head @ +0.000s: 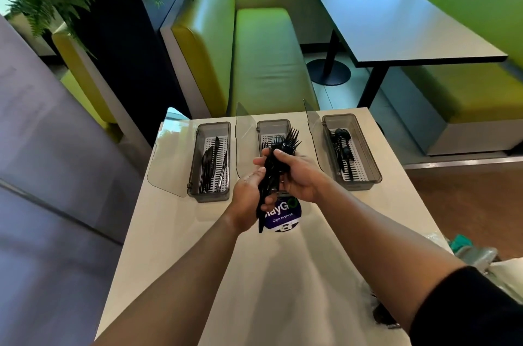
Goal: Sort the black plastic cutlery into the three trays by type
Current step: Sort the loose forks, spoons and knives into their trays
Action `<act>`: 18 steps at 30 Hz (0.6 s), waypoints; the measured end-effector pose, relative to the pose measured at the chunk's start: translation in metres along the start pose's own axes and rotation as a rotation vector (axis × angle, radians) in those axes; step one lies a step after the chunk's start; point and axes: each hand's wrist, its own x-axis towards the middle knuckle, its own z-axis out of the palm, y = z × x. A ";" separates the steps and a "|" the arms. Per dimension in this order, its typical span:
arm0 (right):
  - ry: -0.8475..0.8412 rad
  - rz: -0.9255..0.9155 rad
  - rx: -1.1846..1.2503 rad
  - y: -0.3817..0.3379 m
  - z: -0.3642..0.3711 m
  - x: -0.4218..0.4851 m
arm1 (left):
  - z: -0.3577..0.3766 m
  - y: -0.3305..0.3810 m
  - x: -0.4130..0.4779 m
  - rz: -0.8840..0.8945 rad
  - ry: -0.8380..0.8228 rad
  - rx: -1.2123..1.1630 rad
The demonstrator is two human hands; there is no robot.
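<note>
Step in hand: forks, approx. mid-sort. Both hands gripped one fork bundle (286, 144), held above the tabletop (198, 260) w/ tines up and pointing toward the far edge. The left hand (248, 198) was curled round the handle ends. The right hand (300, 175) wrapped the bundle higher up, thumb across the front. The bundle hung just over the near end of the middle tray (273, 122), which already had a few forks (266, 144) in it.

All 3 trays sat in a row along the far edge. The left tray (209, 127) held knives (210, 164); the right tray (365, 160) held spoons (342, 144). A round sticker (283, 221) lay under the hands.

Next move, prob.: square up the handles, lower the bundle lengthwise into the middle tray and let go w/o tines snagging the rim. Something dark at the near right edge (382, 315), beside a plastic bag (481, 258), looked like more cutlery; can't tell the type.
</note>
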 end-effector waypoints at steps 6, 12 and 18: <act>-0.034 0.009 0.041 -0.004 -0.005 0.000 | -0.002 0.001 0.000 0.048 -0.007 0.017; 0.003 -0.009 0.064 -0.005 -0.003 0.000 | -0.002 0.000 0.002 0.048 -0.029 0.066; 0.163 -0.093 0.201 -0.010 0.001 0.014 | -0.006 0.001 0.003 0.072 0.003 0.169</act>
